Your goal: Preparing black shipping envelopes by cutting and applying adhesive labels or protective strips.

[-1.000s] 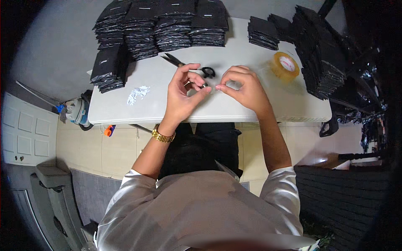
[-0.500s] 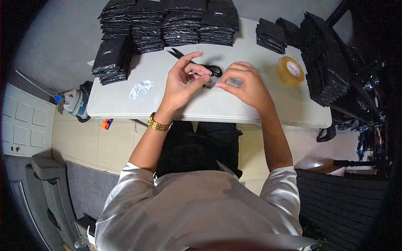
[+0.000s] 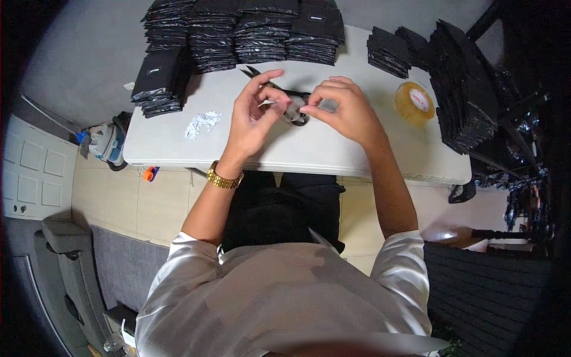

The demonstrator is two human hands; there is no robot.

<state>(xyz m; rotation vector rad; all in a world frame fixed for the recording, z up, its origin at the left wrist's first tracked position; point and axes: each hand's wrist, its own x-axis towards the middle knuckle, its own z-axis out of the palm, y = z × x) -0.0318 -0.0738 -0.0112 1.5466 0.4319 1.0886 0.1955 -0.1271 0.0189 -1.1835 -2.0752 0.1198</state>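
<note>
My left hand (image 3: pixel 253 116) and my right hand (image 3: pixel 348 113) are raised over the near middle of the white table (image 3: pixel 178 152), thumbs and forefingers pinched. Between their fingertips stretches a small see-through piece (image 3: pixel 294 110), perhaps thin plastic film; its exact kind is unclear. A whitish bit also shows inside the curled fingers of my left hand. Just behind and beneath lies a pair of black scissors (image 3: pixel 252 72), blades toward the far left, handles partly hidden by my hands. A gold watch (image 3: pixel 225 177) circles my left wrist.
Stacks of folded black plastic packages (image 3: pixel 267 41) line the table's far side. More black packages (image 3: pixel 464 101) stand at the right, near a roll of yellowish clear tape (image 3: pixel 414 101). Small white scraps (image 3: pixel 203 124) lie on the left part of the table.
My fingertips have moved slightly apart, and more of the see-through piece shows between them. Both hands have shifted a little.
</note>
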